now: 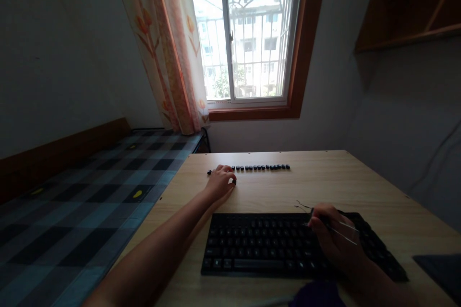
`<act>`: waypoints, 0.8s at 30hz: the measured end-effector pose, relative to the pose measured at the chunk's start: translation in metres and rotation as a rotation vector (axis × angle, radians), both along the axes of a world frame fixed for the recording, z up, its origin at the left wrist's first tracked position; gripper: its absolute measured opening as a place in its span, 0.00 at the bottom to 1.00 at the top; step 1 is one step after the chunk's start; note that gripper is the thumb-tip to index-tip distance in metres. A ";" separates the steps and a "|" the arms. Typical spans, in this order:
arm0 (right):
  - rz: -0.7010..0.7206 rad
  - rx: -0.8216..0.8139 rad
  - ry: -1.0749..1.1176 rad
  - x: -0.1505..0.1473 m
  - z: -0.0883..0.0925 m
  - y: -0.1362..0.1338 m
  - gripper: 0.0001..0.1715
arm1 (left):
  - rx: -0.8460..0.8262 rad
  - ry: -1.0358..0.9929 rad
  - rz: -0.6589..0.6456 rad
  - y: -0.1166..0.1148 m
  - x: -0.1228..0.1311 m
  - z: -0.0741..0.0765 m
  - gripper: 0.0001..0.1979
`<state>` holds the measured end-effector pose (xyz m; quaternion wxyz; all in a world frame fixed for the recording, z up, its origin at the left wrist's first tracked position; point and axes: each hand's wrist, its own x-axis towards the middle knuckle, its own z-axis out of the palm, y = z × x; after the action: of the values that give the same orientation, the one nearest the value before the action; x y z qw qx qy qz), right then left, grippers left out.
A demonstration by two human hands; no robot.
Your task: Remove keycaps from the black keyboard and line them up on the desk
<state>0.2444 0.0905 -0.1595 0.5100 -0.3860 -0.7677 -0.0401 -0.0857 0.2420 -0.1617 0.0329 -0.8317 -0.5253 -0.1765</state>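
A black keyboard (262,240) lies on the wooden table in front of me, its upper left part showing dark gaps without caps. My right hand (334,237) is closed over the keyboard's right half, gripping a thin wire keycap puller (344,236) whose wire ends stick out on both sides. Farther off, my left hand (220,178) reaches to the back of the table and pinches a small black keycap (234,182) at its fingertips. Beside these fingers runs a line of black keycaps (259,168), partly covered by the hand on its left side.
A wooden table (317,177) carries everything. To the left is a bed with a checked cover (101,201). A curtain (176,57) hangs by a barred window (252,48). A dark flat object (439,268) sits at the right edge, and something purple (317,295) shows at the bottom.
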 end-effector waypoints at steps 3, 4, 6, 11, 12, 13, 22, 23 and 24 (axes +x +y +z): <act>-0.008 0.028 -0.020 0.001 0.003 0.000 0.08 | 0.061 -0.019 0.059 0.018 -0.004 0.000 0.05; -0.010 0.038 -0.026 0.001 0.004 -0.001 0.08 | 0.073 -0.022 0.080 0.024 -0.005 0.000 0.06; -0.006 0.052 -0.036 0.001 0.005 -0.001 0.07 | 0.079 -0.024 0.111 0.034 -0.008 -0.001 0.07; -0.003 0.031 -0.027 0.000 0.003 -0.004 0.08 | 0.044 -0.051 0.117 0.046 -0.010 -0.011 0.07; -0.003 0.020 -0.027 -0.001 0.002 -0.004 0.08 | 0.043 -0.050 0.120 0.047 -0.011 -0.013 0.07; 0.002 0.011 -0.028 -0.001 0.001 -0.005 0.08 | 0.045 -0.046 0.124 0.047 -0.011 -0.014 0.07; 0.047 -0.034 -0.014 -0.005 0.000 -0.009 0.07 | 0.055 -0.052 0.126 0.048 -0.013 -0.016 0.08; 0.048 -0.040 -0.009 -0.005 0.000 -0.010 0.07 | 0.056 -0.056 0.131 0.047 -0.013 -0.017 0.09; 0.052 -0.043 -0.005 -0.005 0.000 -0.010 0.07 | 0.061 -0.059 0.135 0.047 -0.012 -0.017 0.09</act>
<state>0.2392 0.0808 -0.1593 0.5004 -0.3768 -0.7794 -0.0114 -0.0981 0.2888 -0.1787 0.0548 -0.7875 -0.5753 -0.2143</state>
